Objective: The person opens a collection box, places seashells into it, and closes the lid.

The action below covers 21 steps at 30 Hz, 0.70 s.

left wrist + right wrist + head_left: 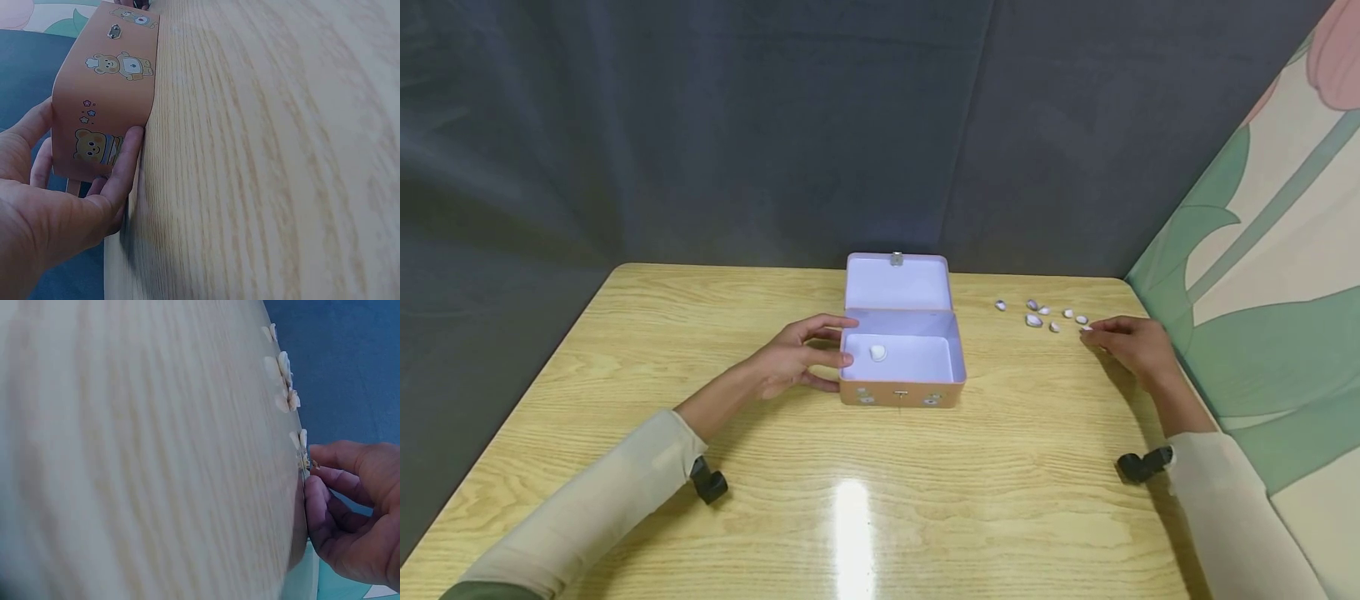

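Note:
An orange tin box [901, 393] with a pale lilac inside stands on the table, its lid [898, 283] tipped back. In the left wrist view, cartoon bears decorate the box's outside [103, 94]. My left hand [797, 357] grips the left end of the box, with fingers at the rim and against the side. A single white seashell [877, 353] lies inside. Over at the right, my right hand [1131, 346] pinches a small seashell [1086, 328] between thumb and fingers at table height; the fingertips partly hide it. Several more seashells [1033, 320] are scattered just left of that hand.
The wooden table [760, 492] reaches back to a dark curtain [790, 133]. Along its right side stands a floral-patterned panel [1270, 333], close to the right arm. Small black cameras [709, 482] sit on both wrists.

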{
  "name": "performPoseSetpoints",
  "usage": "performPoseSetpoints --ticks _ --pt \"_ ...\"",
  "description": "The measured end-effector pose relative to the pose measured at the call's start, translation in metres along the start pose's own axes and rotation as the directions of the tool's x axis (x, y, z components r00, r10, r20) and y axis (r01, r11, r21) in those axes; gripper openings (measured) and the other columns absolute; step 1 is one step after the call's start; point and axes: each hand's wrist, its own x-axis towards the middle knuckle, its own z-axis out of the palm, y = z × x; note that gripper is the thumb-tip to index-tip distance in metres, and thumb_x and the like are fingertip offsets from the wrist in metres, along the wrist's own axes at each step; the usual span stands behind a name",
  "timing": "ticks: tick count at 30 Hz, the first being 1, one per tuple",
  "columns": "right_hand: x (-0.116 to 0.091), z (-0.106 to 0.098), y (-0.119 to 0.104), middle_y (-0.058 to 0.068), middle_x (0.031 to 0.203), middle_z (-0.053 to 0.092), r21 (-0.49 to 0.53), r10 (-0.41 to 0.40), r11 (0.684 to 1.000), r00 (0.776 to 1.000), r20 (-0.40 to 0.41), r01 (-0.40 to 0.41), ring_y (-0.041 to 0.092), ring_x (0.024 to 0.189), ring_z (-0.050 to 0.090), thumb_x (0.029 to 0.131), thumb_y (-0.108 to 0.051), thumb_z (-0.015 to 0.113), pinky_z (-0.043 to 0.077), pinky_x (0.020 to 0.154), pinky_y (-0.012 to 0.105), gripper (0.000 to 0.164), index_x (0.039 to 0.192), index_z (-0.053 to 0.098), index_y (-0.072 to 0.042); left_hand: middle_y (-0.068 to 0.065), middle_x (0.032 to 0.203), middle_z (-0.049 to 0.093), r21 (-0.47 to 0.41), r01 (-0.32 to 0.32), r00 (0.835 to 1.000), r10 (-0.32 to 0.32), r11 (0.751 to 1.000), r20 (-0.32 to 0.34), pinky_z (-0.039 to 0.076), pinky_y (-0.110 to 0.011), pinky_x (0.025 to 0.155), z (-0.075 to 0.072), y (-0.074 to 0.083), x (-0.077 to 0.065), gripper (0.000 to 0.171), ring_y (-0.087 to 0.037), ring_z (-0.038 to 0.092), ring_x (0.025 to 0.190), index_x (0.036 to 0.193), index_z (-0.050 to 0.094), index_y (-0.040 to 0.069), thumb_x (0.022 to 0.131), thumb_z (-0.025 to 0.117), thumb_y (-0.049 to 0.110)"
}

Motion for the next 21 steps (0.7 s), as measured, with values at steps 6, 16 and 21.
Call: performPoseSetpoints --ticks 6,16,21 --pt "-0.005 -0.001 -0.002 -0.038 0.089 0.066 0.147 -0.046 0.988 0.999 0.022 0.042 -0.015 0.082 0.069 0.113 -0.016 0.067 0.063 0.075 0.010 0.049 0.143 0.062 0.023 -0.023 0.165 0.041 0.001 0.001 1.000 -0.001 1.000 0.001 0.073 -0.053 0.096 0.000 0.001 -0.001 0.068 -0.036 0.069 0.126 0.165 0.056 0.018 0.103 0.080 0.005" --pt "-0.009 0.002 -0.008 -0.013 0.086 0.085 0.481 -0.044 0.877 0.998 0.046 0.016 -0.001 0.079 0.081 0.108 0.001 0.071 0.069 0.074 0.017 0.021 0.107 0.084 -0.016 -0.021 0.165 0.042 -0.005 0.012 1.000 -0.012 1.000 -0.002 0.073 -0.053 0.095 0.000 0.001 0.000 0.069 -0.031 0.069 0.122 0.166 0.055 0.017 0.103 0.080 0.003" --pt "-0.010 0.010 -0.014 -0.012 0.087 0.085 0.580 -0.085 0.813 0.996 0.031 0.052 0.002 0.079 0.082 0.105 0.006 0.072 0.069 0.072 0.018 0.033 0.099 0.087 -0.022 -0.022 0.166 0.041 -0.004 0.006 1.000 -0.006 1.000 -0.001 0.073 -0.053 0.096 0.000 0.001 -0.001 0.070 -0.035 0.069 0.125 0.166 0.055 0.017 0.103 0.080 0.004"
